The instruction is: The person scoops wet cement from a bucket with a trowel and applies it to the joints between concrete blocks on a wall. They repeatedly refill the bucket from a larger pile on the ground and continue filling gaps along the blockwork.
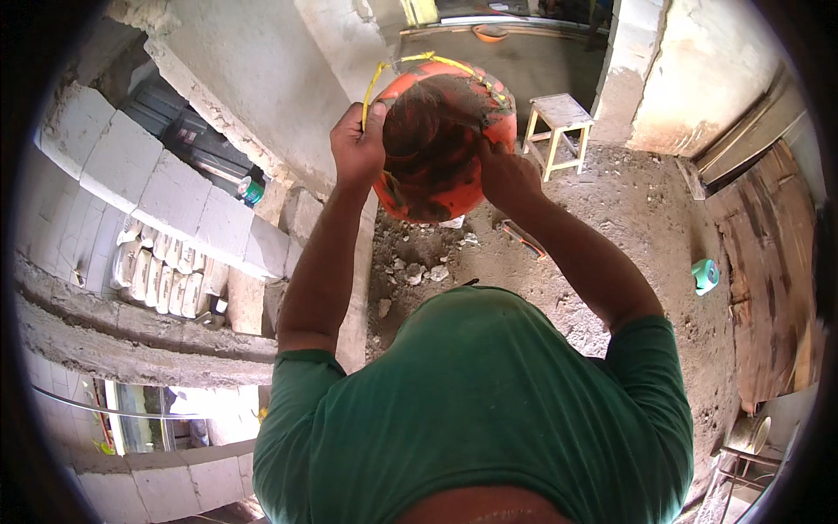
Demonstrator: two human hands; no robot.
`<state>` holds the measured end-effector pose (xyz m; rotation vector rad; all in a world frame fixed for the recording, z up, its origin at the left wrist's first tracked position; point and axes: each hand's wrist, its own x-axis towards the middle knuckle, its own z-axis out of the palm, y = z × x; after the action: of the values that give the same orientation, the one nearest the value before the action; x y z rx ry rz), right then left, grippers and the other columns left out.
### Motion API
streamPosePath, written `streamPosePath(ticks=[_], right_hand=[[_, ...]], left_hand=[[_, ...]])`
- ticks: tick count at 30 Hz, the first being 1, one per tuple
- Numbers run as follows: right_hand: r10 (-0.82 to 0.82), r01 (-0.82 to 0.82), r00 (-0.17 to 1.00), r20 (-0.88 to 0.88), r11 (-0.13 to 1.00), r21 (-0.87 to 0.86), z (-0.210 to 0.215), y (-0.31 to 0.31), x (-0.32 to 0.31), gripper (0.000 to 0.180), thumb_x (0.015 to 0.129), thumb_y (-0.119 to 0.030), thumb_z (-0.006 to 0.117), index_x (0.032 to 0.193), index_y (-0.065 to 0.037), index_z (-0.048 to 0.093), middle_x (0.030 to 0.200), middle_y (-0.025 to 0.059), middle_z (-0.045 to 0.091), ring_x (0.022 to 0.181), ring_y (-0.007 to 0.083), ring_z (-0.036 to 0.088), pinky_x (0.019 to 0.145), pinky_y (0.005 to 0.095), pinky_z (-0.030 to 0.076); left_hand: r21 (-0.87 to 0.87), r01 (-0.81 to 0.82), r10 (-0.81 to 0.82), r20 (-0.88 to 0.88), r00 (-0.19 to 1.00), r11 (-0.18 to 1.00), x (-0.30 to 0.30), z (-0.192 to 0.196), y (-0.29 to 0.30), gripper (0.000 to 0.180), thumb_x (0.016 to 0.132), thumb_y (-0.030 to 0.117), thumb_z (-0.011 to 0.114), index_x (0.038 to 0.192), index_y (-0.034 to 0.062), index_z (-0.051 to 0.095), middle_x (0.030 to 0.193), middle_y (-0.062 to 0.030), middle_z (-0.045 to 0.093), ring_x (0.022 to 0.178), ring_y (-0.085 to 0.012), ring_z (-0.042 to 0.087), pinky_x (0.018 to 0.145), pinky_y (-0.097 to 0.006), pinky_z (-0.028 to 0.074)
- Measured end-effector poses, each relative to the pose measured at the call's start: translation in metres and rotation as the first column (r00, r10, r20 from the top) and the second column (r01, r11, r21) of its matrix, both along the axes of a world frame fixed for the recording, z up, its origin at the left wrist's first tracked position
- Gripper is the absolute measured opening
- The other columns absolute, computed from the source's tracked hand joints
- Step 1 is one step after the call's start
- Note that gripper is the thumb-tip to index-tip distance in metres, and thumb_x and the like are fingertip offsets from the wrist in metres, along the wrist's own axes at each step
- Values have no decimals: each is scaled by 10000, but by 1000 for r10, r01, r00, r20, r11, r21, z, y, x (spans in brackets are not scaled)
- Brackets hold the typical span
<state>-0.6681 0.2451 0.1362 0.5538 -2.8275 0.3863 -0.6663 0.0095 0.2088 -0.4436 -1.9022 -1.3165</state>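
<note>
An orange bucket [502,131] is held up in front of me, tilted so that its inside shows. Dark, wet-looking grey residue coats the inner wall and part of the rim. A yellow cord handle [428,58] arches over the far side. My left hand [360,148] grips the rim at the left, thumb on the inside edge and the cord beside it. At the right side of the mouth, my right hand [511,179] is closed, with its fingers at the inner wall. Whatever it may hold is lost against the dark residue.
A small wooden stool [559,131] stands beyond my right hand. Rubble [415,272] and a long-handled tool [524,240] lie on the dirt floor below the bucket. A green container [705,276] and wooden boards [772,271] are at the right; a block wall [179,188] runs along the left.
</note>
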Motion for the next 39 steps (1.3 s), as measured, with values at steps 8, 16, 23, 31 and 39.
streamPosePath(ticks=[8, 16, 23, 31, 39], right_hand=[[-79, 80, 997, -19, 990, 113, 17, 6, 10, 505, 914, -117, 455, 1410, -97, 364, 999, 214, 628, 830, 361, 688, 675, 474, 566], [-49, 46, 999, 16, 986, 160, 24, 17, 17, 378, 939, -158, 434, 1299, -48, 460, 940, 223, 666, 838, 376, 690, 690, 480, 568], [-154, 149, 987, 37, 983, 108, 60, 26, 13, 338, 957, -228, 416, 1228, -69, 541, 950, 202, 684, 886, 363, 685, 780, 478, 553], [-77, 76, 979, -189, 997, -13, 61, 34, -1, 318, 946, -228, 427, 1220, -123, 551, 949, 195, 676, 825, 362, 685, 715, 483, 563], [4, -34, 991, 131, 972, 231, 79, 21, 34, 311, 922, -193, 449, 1123, -83, 658, 1017, 172, 693, 992, 298, 684, 850, 427, 547]], left_hand=[[-37, 14, -16, -57, 998, 999, -15, 9, -1, 280, 962, 175, 596, 758, -16, 582, 617, 18, 428, 617, -66, 380, 548, -259, 360], [-28, 0, 0, -23, 1000, 1000, -17, 15, 8, 282, 964, 178, 598, 756, -11, 583, 634, 31, 467, 630, -54, 394, 553, -248, 363], [139, 198, -209, 63, 976, 970, -11, 45, 11, 254, 983, 182, 577, 867, -28, 661, 717, 57, 534, 670, -28, 428, 599, -206, 367], [124, 255, -258, 4, 966, 959, -12, 53, 11, 266, 989, 213, 575, 919, -21, 680, 718, 55, 538, 673, -27, 435, 602, -205, 367], [121, 246, -255, 70, 964, 962, -13, 52, 3, 295, 995, 264, 566, 1008, 1, 699, 703, 47, 554, 558, -13, 399, 487, -202, 318]])
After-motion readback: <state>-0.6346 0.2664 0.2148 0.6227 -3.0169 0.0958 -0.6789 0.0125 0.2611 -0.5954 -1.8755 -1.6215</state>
